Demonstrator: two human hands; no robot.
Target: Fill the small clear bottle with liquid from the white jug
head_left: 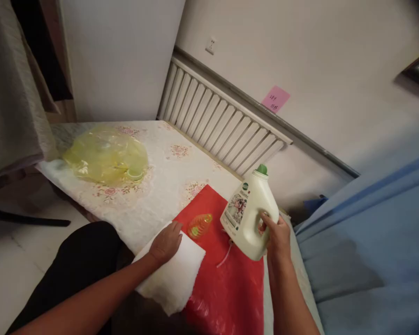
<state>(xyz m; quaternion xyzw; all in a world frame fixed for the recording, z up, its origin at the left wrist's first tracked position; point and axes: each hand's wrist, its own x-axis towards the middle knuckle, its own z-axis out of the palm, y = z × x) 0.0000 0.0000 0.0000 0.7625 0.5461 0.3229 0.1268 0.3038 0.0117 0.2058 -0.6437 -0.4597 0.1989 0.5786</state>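
Note:
My right hand is wrapped round the handle of a pale green laundry detergent bottle, which tilts above a red plastic bag. A green spout shows at the bottle's open neck. On the left, my left hand is closed on the upper edge of a white paper towel, its thumb hidden. The towel overlaps the red bag's left side. Between my hands, a small clear bottle with orange and yellow colouring lies on the red bag. A thin whitish strip is under the detergent bottle.
A translucent yellow plastic bag sits at the far left of the flower-patterned tablecloth. Behind the table runs a white radiator, with a pink note above it. A blue curtain hangs close on the right.

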